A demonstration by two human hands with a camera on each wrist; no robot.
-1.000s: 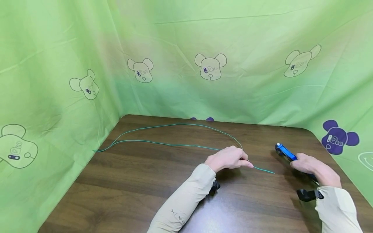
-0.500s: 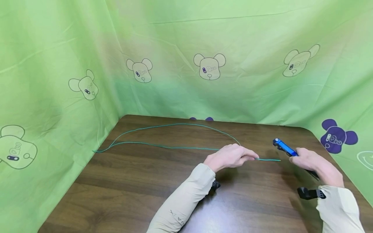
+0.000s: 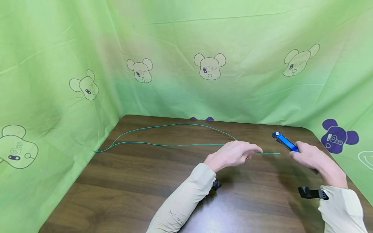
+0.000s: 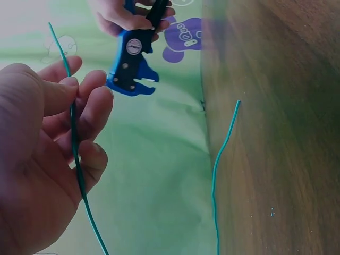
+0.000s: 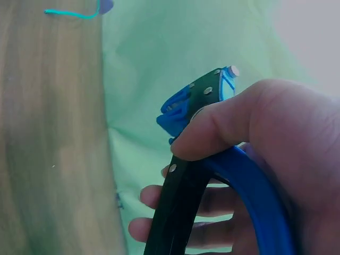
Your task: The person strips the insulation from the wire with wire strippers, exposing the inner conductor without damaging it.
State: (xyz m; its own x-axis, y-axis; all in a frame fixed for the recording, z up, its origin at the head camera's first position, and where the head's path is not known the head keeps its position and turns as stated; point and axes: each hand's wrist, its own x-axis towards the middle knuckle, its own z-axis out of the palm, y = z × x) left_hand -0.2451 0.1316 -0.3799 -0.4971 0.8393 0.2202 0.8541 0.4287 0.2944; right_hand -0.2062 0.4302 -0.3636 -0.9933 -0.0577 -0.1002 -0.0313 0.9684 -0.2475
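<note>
My left hand pinches a thin green wire between thumb and fingers, with a short free end sticking out to the right. From there the wire runs back to the left edge of the table in a long loop. My right hand grips a blue and black wire stripper by its handles, its head tilted away to the left. In the right wrist view the handles of the wire stripper stand spread and the blue jaws look slightly parted. A gap separates the tool's head from the wire's end.
Another wire end shows over the brown wooden table in the left wrist view. Tiny green bits lie on the wood there. A green printed cloth hangs along the back and sides of the table.
The wire's free end has swung from pointing toward me to pointing straight right. My left fingers have shifted on it. My right hand has turned the wire stripper slightly, its head moving farther away.
</note>
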